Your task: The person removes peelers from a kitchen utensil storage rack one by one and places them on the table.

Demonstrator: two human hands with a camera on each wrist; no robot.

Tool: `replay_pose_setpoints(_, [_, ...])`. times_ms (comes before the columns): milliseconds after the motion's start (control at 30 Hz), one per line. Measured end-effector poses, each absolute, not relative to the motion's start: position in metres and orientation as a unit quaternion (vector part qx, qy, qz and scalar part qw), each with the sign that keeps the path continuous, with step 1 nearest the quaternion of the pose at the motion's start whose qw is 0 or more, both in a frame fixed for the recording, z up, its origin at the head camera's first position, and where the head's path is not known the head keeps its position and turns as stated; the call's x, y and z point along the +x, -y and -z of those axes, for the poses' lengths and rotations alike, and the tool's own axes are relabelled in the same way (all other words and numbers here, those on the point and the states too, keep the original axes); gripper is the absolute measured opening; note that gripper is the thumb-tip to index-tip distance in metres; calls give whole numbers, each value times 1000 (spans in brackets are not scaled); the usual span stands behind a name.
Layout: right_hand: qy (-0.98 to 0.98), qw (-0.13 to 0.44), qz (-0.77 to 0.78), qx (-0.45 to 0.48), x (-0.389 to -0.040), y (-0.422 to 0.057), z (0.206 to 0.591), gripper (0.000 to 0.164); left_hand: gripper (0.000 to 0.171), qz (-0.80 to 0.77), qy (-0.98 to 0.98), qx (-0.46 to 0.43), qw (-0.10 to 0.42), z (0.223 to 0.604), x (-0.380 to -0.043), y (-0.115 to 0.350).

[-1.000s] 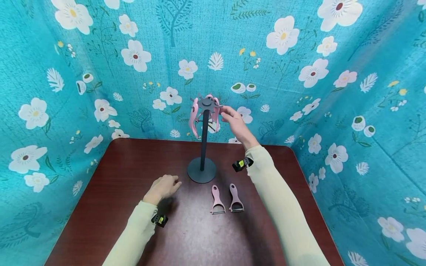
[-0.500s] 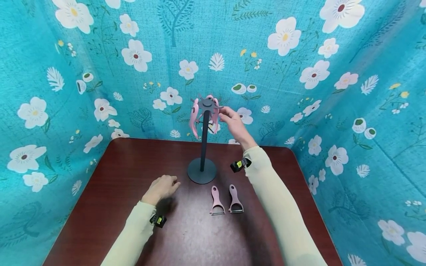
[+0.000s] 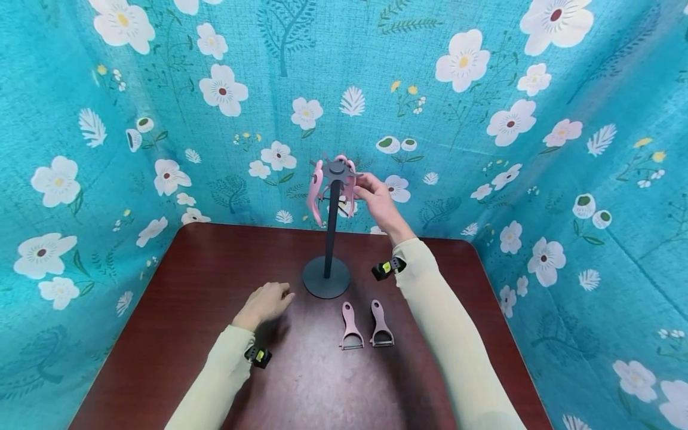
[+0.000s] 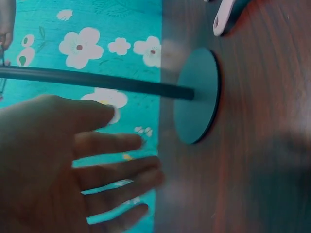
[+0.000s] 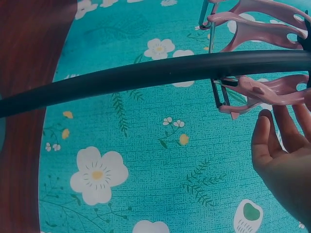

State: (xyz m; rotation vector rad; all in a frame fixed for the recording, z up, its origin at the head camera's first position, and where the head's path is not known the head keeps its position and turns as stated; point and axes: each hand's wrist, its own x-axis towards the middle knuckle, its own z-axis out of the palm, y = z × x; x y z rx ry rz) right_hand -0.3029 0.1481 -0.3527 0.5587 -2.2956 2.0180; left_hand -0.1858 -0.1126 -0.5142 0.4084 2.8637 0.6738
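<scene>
A dark stand [image 3: 332, 233] with a round base and a spoked top carries pink peelers. One peeler [image 3: 314, 197] hangs at its left, and others hang on the back and right. My right hand [image 3: 380, 206] is raised at the top's right side, fingertips right at the handle of the right-hand peeler [image 5: 265, 94]. Its thumb sits just below that handle in the right wrist view. My left hand [image 3: 266, 306] is low over the table, left of the base [image 4: 199, 111], its fingers loose and holding nothing. Two more peelers, one left [image 3: 349, 316] and one right [image 3: 378, 316], lie before the base.
The stand is on a dark reddish-brown table [image 3: 215, 257]. A turquoise curtain [image 3: 242, 209] printed with white flowers surrounds its back and sides. Both forearms, in pale sleeves, reach in from the front, and each wrist bears a small black camera.
The right fingers have edged slightly closer to the right-hand peeler. The left hand stays almost where it was, and the peelers on the table have not moved.
</scene>
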Motion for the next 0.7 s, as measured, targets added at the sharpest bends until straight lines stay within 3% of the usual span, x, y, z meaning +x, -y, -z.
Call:
replay_pose_setpoints(100, [737,19,-653,176,-304,-147,353,29,30,-268,-953,131,56,521,-196,100])
replay_pose_setpoints(467, [732,36,-658,176,-301,-146,350,30,61,-441,-896,41,20,524,-248,35])
replay_pose_setpoints(700, [736,42,-650,185,-298,-149,350,30,48,-530,-847,34,7,508,-269,16])
